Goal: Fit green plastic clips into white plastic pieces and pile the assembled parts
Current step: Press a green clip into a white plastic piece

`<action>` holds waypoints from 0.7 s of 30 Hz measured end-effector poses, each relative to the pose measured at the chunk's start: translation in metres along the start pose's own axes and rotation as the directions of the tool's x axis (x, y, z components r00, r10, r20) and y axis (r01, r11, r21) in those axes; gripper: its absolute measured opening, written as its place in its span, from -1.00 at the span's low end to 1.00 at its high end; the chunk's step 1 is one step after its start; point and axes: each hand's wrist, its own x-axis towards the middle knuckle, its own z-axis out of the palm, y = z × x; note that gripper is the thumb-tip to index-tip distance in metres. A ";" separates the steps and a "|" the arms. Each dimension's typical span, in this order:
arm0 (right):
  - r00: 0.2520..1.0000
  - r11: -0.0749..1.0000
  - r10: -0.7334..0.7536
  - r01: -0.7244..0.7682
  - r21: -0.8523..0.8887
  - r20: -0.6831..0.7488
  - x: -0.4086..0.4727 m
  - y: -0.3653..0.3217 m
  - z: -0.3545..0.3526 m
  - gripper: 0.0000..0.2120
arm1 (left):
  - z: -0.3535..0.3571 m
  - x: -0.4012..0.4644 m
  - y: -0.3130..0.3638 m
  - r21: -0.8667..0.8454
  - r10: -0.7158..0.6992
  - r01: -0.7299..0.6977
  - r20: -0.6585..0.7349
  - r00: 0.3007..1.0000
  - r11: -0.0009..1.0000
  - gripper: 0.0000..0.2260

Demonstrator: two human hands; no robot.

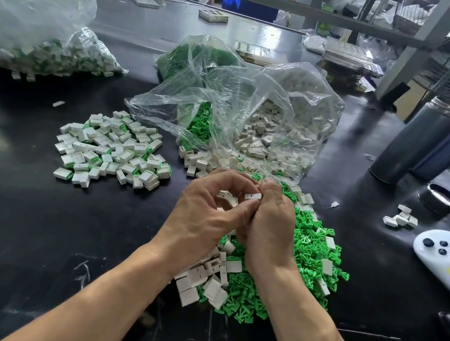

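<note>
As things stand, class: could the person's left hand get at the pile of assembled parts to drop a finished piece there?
Probably yes. The pile of assembled parts lies to the left of the left hand, with bare black table between. But both hands grip a white piece now.

Glossy black worktable [17, 226], pretty scuffed near the front edge. Sitting on it: a pile of assembled white-and-green parts [112, 146] left of centre, a heap of loose green clips [307, 260] mixed with white pieces [200, 278], clear plastic bags [242, 108] of stock behind, two dark cylinders [417, 139] at the right, plus a small cluster of white bits [401, 219].
</note>
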 end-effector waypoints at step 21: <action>0.999 0.999 -0.033 0.033 -0.011 0.000 -0.003 -0.004 0.004 -0.51 | 0.001 -0.003 0.003 -0.068 -0.031 0.032 0.025 0.999 0.997 -0.96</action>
